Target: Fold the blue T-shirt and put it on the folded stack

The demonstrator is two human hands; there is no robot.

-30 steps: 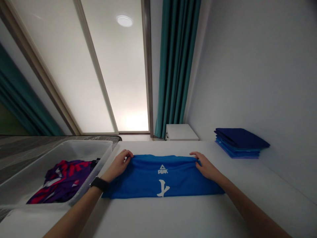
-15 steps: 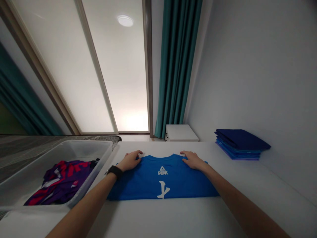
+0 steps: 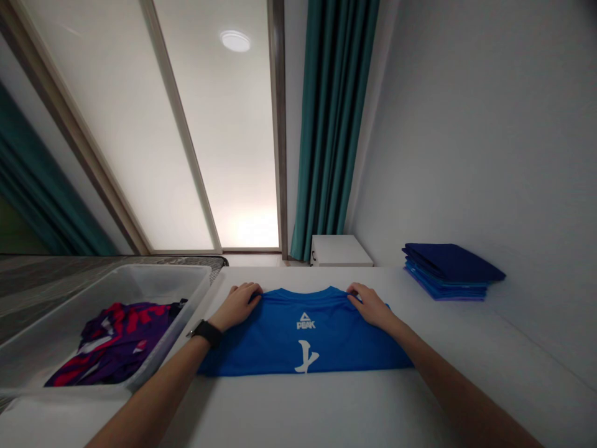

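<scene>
A blue T-shirt [image 3: 306, 311] lies folded in a wide band on the white table, its neckline at the far side. It carries a white PEAK logo and part of a white character cut off by the near fold. My left hand [image 3: 239, 303], with a black watch on the wrist, pinches the far edge left of the collar. On the other side of the collar, my right hand [image 3: 370, 305] pinches the same edge between thumb and fingers.
On the left stands a translucent plastic bin [image 3: 125, 272] with purple and red clothing [image 3: 121, 342] inside. A stack of folded blue garments [image 3: 452, 267] sits at the right by the wall. Beyond the table [image 3: 298, 410] are a white cabinet [image 3: 342, 250] and a teal curtain [image 3: 331, 137].
My hands have moved slightly apart and their fingers have closed on the shirt's far edge. The collar edge is drawn a little farther away and straighter.
</scene>
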